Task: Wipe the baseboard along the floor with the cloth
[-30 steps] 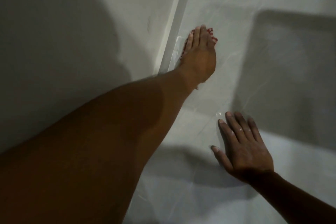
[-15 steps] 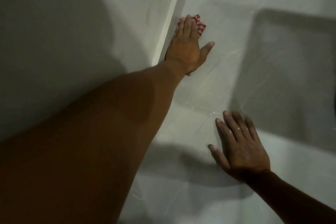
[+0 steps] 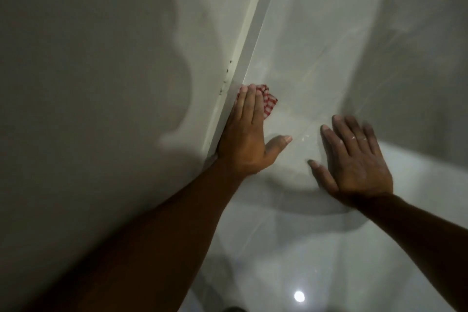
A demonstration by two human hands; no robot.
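Note:
A pale baseboard point(image 3: 255, 28) runs diagonally from the top centre down to the middle, where the wall meets the glossy floor. My left hand point(image 3: 247, 134) lies flat against it, pressing a red-and-white checked cloth point(image 3: 269, 104) to the baseboard and floor; only the cloth's far edge shows past my fingertips. My right hand point(image 3: 354, 159) rests flat on the floor to the right, fingers spread, holding nothing.
A plain grey wall point(image 3: 101, 83) fills the left side, with a few dark specks point(image 3: 226, 78) just above the baseboard. The shiny light floor tile point(image 3: 316, 33) stretches right, with a large dark shadow point(image 3: 417, 58) and a lamp reflection point(image 3: 299, 296) near the bottom.
My left hand with the cloth has slid back along the baseboard towards me. The view has moved in closer, and my right hand now lies nearer the left one.

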